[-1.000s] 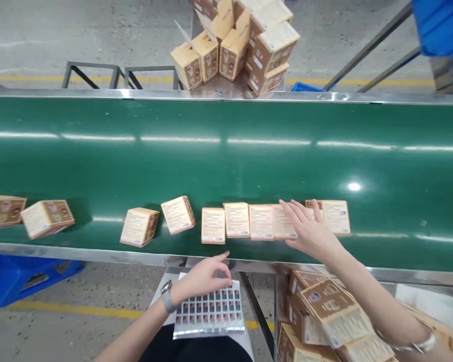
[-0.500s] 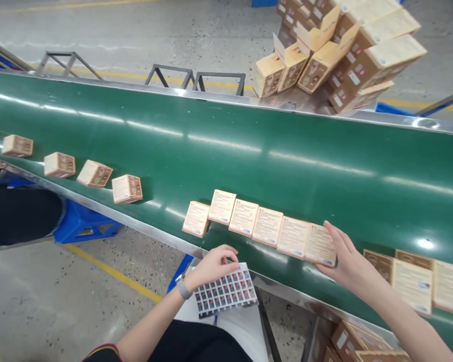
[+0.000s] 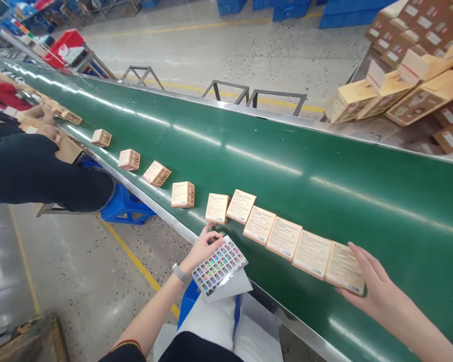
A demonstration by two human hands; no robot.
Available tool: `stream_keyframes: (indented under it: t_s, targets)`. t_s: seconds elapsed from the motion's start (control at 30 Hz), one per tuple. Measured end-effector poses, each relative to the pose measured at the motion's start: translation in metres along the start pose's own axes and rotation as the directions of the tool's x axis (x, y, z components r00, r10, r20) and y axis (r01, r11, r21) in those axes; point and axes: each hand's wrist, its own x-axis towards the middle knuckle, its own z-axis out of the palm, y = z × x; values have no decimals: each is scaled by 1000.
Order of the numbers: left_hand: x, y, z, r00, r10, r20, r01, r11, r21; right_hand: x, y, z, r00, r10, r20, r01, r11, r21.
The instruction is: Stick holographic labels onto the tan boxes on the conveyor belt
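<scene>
On a green conveyor belt, small cream and brown cardboard boxes stand in a touching row. My right hand (image 3: 377, 289) grips the near end box (image 3: 345, 268), with fingers along its far side and the thumb at its near side. The neighbouring box (image 3: 312, 254) presses against it, and several more continue leftward. My left hand (image 3: 204, 247) pinches the upper edge of a sheet of small shiny stickers (image 3: 219, 265) above my lap. Its fingertips are curled and partly hidden. Just beyond those fingers sits another box (image 3: 217, 207).
More boxes (image 3: 129, 159) are spaced along the belt (image 3: 272, 128) to the left, where a co-worker's dark sleeve (image 3: 41, 166) shows. Stacked cartons (image 3: 419, 95) stand beyond the far rail at right. A blue stool (image 3: 126, 203) is below the near edge.
The view has swung left, bringing the co-worker into sight. My right hand stays on the end box. The sticker sheet has tilted with my left hand and now catches the light.
</scene>
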Motion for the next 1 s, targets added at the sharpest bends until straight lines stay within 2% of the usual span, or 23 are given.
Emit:
stream_keyframes:
  t_s: [0.17,0.3,0.37,0.47,0.6,0.73,0.87,1.0]
  targets:
    - [17,-1,-21,998,59,-32,-60,997,-43,16,-29,-3,999,-41,2,41,998,-41]
    - [14,-11,-35,998,52,-29,-54,997,-52,23,-52,-1,999,-34,12,34,997,-68]
    - [3,-15,-41,998,43,35,-41,998,-47,26,-60,4,999,-22,33,24,997,-72]
    - [-16,-12,-44,982,43,186,-38,999,-32,33,-75,14,997,-41,65,44,998,-37]
    - [-26,11,-35,936,62,347,-68,998,6,46,-102,32,996,-17,92,11,997,70]
    - [-14,44,-19,891,106,442,-158,984,83,53,-137,40,993,51,106,-81,950,302]
    - [3,70,-10,841,181,510,-244,968,59,50,-174,19,992,124,14,-118,899,423]
    - [14,87,-10,747,264,610,-334,943,1,41,-207,-14,970,70,232,-193,800,567]
